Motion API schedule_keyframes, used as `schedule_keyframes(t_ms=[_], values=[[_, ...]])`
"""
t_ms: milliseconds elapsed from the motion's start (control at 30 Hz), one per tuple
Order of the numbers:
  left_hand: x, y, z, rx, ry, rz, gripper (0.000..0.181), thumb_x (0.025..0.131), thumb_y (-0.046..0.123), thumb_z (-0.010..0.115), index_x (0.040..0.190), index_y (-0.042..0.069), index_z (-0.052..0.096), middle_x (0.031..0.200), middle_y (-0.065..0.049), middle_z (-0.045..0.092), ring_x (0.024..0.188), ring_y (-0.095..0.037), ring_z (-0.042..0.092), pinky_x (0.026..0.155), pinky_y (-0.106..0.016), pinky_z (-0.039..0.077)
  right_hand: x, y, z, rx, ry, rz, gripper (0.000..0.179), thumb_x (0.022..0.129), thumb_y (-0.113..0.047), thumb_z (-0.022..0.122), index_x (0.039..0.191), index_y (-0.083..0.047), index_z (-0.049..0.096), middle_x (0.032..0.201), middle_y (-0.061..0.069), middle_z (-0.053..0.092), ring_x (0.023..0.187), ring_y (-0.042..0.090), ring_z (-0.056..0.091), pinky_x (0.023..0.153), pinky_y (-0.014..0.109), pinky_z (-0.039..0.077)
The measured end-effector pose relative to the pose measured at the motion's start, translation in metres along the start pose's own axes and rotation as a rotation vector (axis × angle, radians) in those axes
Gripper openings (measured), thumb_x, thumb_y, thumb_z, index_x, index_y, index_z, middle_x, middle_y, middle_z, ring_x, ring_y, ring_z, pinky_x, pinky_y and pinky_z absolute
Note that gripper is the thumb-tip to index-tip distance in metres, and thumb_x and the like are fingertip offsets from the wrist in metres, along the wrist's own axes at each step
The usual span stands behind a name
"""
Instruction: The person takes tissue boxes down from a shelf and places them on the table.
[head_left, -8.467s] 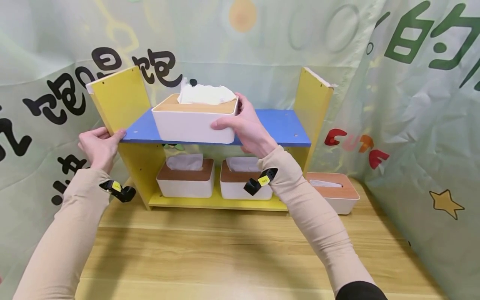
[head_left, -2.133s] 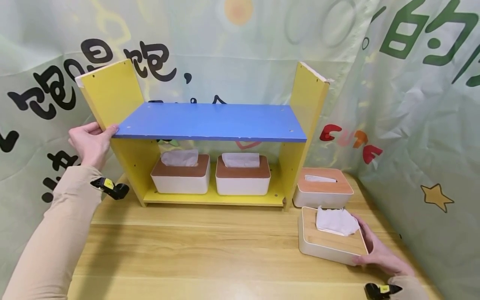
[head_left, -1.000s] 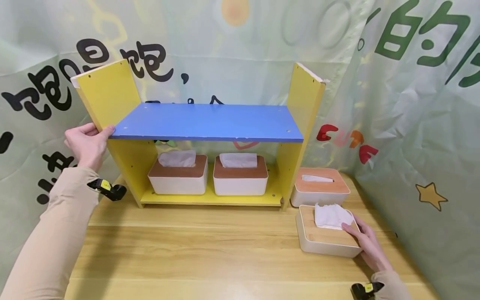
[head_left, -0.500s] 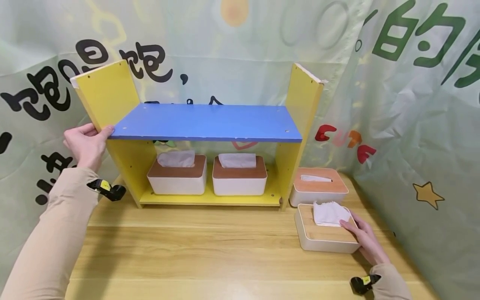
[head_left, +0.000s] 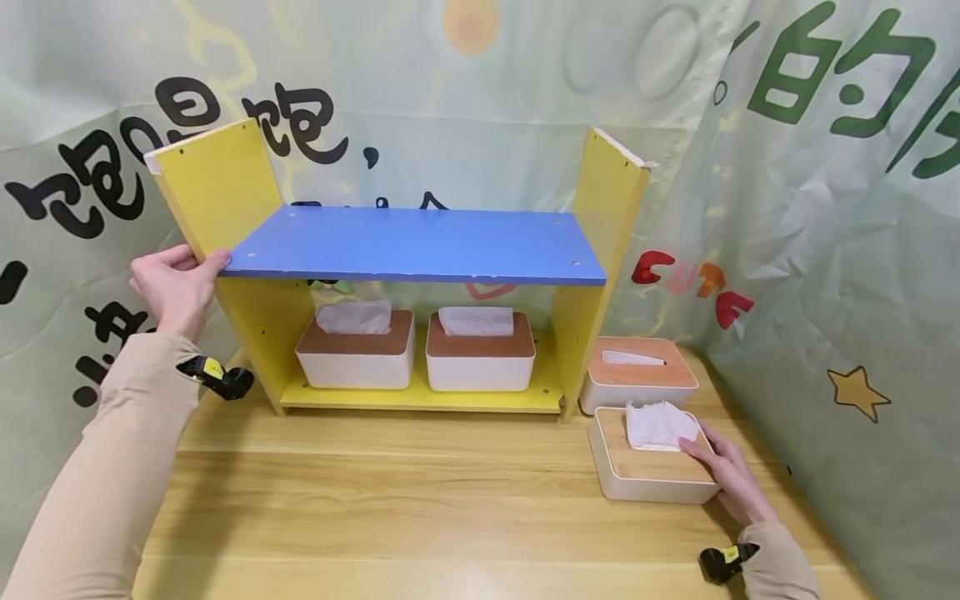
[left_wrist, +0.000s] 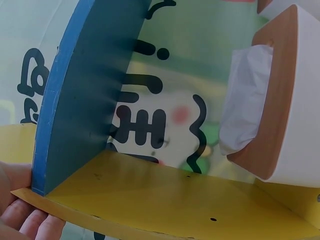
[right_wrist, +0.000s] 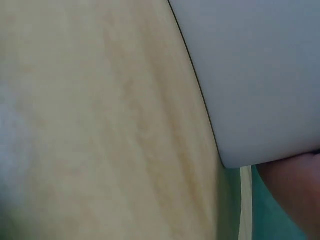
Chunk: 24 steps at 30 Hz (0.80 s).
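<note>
A yellow shelf unit with a blue board point(head_left: 412, 242) stands on the table. Its left side panel is gripped by my left hand point(head_left: 174, 287), the thumb at the front end of the blue board and the fingers behind the panel. In the left wrist view, the curled fingertips point(left_wrist: 30, 222) show below the panel's edge. My right hand point(head_left: 731, 475) holds the right end of a white tissue box point(head_left: 652, 490) on the table, thumb on its light wooden lid near the tissue. One finger point(right_wrist: 292, 185) touches its end in the right wrist view.
Two tissue boxes with brown lids, one on the left point(head_left: 360, 369) and one on the right point(head_left: 480, 373), sit on the lower yellow shelf. Another tissue box point(head_left: 637, 396) stands right of the unit, directly behind the held one. A printed cloth point(head_left: 465, 158) hangs behind and at both sides.
The tissue box in my right hand has gone from the blue board down to the table at the right. My right thumb has shifted from its side onto its lid. My left hand keeps its place.
</note>
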<state>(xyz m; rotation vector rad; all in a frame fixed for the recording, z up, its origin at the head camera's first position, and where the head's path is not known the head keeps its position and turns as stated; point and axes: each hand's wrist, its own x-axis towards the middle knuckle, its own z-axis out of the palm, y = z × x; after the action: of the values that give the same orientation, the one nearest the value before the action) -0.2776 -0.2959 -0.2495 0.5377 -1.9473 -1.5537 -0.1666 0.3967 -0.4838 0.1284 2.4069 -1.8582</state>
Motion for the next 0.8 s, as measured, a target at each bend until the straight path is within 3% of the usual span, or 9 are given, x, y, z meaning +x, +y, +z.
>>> schedule_keyframes(t_ms=[100, 233, 333, 567, 800], values=[[0.0007, 0.0002, 0.0010, 0.002, 0.001, -0.002, 0.052, 0.086, 0.024, 0.079, 0.132, 0.007, 0.063, 0.049, 0.038, 0.050, 0.143, 0.004, 0.019, 0.116, -0.019, 0.013, 0.0006, 0.0005, -0.0005, -0.010, 0.004, -0.002, 0.078, 0.107, -0.029, 0.048, 0.160, -0.004, -0.004, 0.167, 0.025, -0.007, 0.143, -0.004, 0.020, 0.085, -0.001, 0.034], [0.0008, -0.0002, 0.0013, -0.004, -0.003, 0.000, 0.052, 0.086, 0.023, 0.079, 0.132, 0.006, 0.063, 0.049, 0.038, 0.050, 0.144, 0.006, 0.017, 0.115, -0.019, 0.012, 0.0026, 0.0009, -0.0015, -0.021, 0.012, -0.019, 0.077, 0.107, -0.027, 0.048, 0.160, -0.001, -0.001, 0.166, 0.029, -0.002, 0.115, -0.025, 0.035, 0.085, 0.000, 0.036], [0.0006, -0.0007, 0.0012, -0.010, -0.008, 0.005, 0.053, 0.086, 0.022, 0.079, 0.133, 0.004, 0.062, 0.049, 0.038, 0.050, 0.146, 0.008, 0.014, 0.115, -0.019, 0.012, 0.0043, 0.0012, -0.0023, -0.016, 0.011, -0.034, 0.076, 0.107, -0.026, 0.049, 0.160, 0.000, 0.002, 0.165, 0.030, 0.000, 0.101, -0.030, 0.037, 0.084, 0.000, 0.036], [0.0010, 0.0000, 0.0016, 0.002, 0.001, 0.007, 0.051, 0.086, 0.023, 0.079, 0.131, 0.005, 0.063, 0.049, 0.038, 0.050, 0.144, 0.004, 0.019, 0.115, -0.020, 0.012, 0.0050, 0.0025, -0.0036, -0.005, -0.005, -0.036, 0.075, 0.107, -0.025, 0.048, 0.160, -0.002, 0.001, 0.166, 0.027, -0.003, 0.112, -0.027, 0.033, 0.085, 0.000, 0.034], [-0.0002, 0.0010, 0.0014, -0.015, -0.003, 0.003, 0.053, 0.086, 0.022, 0.078, 0.133, 0.004, 0.062, 0.051, 0.038, 0.051, 0.146, 0.005, 0.015, 0.115, -0.018, 0.012, 0.0060, 0.0027, -0.0035, 0.015, -0.006, -0.027, 0.075, 0.107, -0.025, 0.049, 0.161, -0.003, 0.001, 0.167, 0.025, -0.004, 0.122, -0.022, 0.030, 0.086, 0.001, 0.033]])
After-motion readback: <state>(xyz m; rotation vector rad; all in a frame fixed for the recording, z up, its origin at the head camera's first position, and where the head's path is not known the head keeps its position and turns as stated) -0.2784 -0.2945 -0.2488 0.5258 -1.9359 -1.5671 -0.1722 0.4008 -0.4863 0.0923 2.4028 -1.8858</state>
